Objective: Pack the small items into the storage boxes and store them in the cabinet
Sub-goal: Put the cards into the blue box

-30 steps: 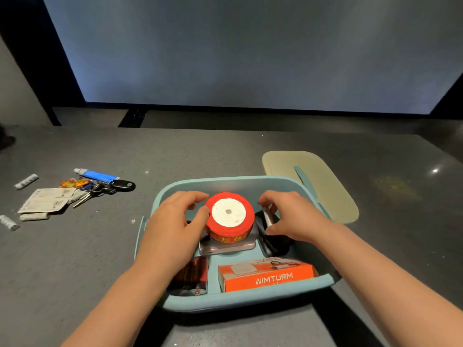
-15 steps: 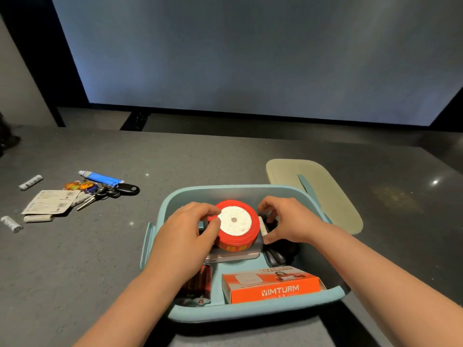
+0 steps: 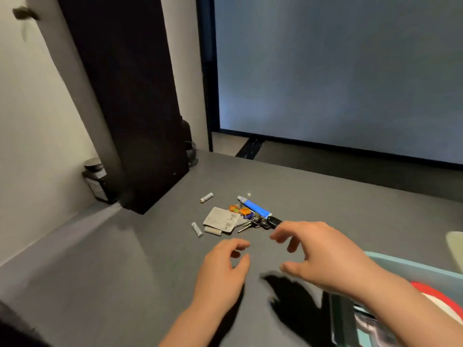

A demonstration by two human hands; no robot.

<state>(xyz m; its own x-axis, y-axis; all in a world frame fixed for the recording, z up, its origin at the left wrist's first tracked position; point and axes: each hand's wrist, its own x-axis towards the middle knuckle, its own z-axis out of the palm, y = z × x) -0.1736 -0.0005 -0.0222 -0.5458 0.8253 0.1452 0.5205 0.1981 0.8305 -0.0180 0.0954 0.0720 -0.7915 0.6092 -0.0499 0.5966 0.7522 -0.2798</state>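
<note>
On the tabletop (image 3: 125, 271), two batteries (image 3: 207, 197) lie left of a paper card (image 3: 220, 219); keys (image 3: 253, 222) and a tube (image 3: 254, 207) lie to its right. The storage box (image 3: 413, 269) sits far right, a tape roll (image 3: 436, 296) inside.

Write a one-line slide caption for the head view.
Both empty hands, left and right, reach toward loose keys, blue tube and batteries beside the storage box.

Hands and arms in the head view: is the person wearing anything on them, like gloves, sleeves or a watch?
Nothing shows: the left hand and right hand are bare, without gloves or visible rings. Both forearms are uncovered, with no sleeve, watch or bracelet in view.
</note>
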